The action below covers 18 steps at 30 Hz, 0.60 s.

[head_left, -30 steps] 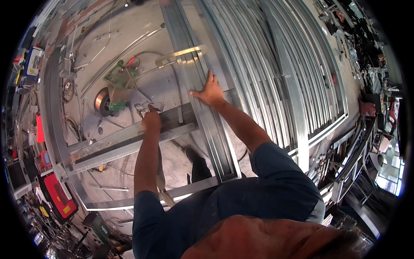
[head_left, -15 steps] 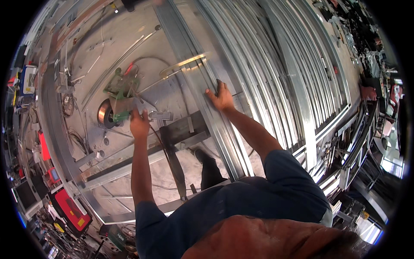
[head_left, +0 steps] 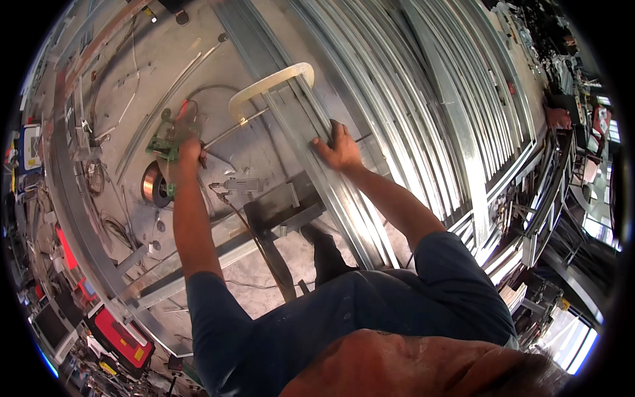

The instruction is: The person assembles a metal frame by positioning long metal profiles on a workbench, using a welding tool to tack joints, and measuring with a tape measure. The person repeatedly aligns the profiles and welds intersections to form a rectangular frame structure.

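Note:
A large C-clamp (head_left: 271,83) with a pale brass-coloured frame straddles a long metal channel (head_left: 291,119). Its screw rod points left toward my left hand (head_left: 190,151), whose fingers are closed round the rod's end; motion smears them a little. My right hand (head_left: 342,151) grips the channel below the clamp, thumb on top and fingers over its right edge. Under my left hand, a cable-ended spring clamp (head_left: 220,188) lies next to a grey metal piece (head_left: 243,184).
A green wire feeder (head_left: 165,143) and a copper wire spool (head_left: 155,183) stand left of my left hand. Several long metal profiles (head_left: 423,99) lie side by side to the right. A red case (head_left: 120,336) sits at lower left. A dark cross beam (head_left: 291,205) runs below.
My left hand has moved up and left, from beside the cable's spring clamp to the C-clamp's screw end. The C-clamp's frame has turned upward. My right hand stays on the channel.

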Motion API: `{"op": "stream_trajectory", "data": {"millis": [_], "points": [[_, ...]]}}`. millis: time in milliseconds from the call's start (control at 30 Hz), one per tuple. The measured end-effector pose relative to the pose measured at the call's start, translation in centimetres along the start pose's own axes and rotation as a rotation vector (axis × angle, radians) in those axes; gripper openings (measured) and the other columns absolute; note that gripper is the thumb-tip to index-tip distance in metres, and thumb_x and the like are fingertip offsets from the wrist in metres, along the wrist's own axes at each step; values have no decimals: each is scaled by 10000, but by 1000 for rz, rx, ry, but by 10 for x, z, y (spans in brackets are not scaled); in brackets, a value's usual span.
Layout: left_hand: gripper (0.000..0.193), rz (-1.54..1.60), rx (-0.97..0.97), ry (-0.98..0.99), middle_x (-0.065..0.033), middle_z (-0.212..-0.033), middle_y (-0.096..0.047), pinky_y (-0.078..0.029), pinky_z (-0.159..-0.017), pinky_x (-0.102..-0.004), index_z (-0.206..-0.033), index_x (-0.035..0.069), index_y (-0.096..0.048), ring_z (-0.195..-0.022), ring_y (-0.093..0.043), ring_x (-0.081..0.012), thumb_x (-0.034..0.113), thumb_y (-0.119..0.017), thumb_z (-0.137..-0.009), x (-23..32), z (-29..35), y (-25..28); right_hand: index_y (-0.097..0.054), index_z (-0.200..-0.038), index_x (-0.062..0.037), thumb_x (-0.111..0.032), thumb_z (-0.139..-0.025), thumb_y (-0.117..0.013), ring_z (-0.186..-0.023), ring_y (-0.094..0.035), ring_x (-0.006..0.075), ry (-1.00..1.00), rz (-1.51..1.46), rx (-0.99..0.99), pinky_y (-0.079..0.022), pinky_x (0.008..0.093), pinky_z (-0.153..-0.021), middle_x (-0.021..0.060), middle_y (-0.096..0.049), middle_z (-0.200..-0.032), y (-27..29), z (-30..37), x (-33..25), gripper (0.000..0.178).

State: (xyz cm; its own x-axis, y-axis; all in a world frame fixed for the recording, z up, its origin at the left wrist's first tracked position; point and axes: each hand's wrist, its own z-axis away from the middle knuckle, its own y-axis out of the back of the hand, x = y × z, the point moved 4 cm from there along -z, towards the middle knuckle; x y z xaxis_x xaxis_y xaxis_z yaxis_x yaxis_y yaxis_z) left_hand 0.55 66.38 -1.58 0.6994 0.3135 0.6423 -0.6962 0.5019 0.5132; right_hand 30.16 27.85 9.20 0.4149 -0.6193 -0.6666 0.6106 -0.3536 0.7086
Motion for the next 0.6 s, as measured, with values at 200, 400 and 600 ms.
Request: {"op": "stream_trajectory", "data": {"millis": [200, 400, 600], "points": [[413, 316, -305, 204, -87, -641, -597, -402, -458, -352, -878, 54, -606, -468, -494, -178, 407, -475, -1047, 11, 12, 6, -368, -1475, -12, -630, -882, -604, -1210, -552, 452, -12, -12, -27, -468, 513, -994, 288, -517, -1322, 6, 0, -13, 888], [449, -449, 263, -695, -150, -1067, -713, -552, -800, -424, -1358, 78, -577, -922, -683, -291, 249, -644, -947, 28, 84, 48, -345, -1487, -22, -594, -882, -618, -1263, -524, 450, -37, 5, -28, -454, 504, -1028, 292, -505, -1361, 2, 0, -7, 877], [507, -773, 135, -1225, -109, -1323, -648, -453, -1073, -418, -1348, 86, -609, -1361, -515, -285, 195, -736, -870, 48, 120, 28, -360, -1468, -12, -578, -879, -626, -1254, -527, 454, -46, 60, -10, -451, 506, -1027, 293, -509, -1351, -2, -2, -6, 859]]}}
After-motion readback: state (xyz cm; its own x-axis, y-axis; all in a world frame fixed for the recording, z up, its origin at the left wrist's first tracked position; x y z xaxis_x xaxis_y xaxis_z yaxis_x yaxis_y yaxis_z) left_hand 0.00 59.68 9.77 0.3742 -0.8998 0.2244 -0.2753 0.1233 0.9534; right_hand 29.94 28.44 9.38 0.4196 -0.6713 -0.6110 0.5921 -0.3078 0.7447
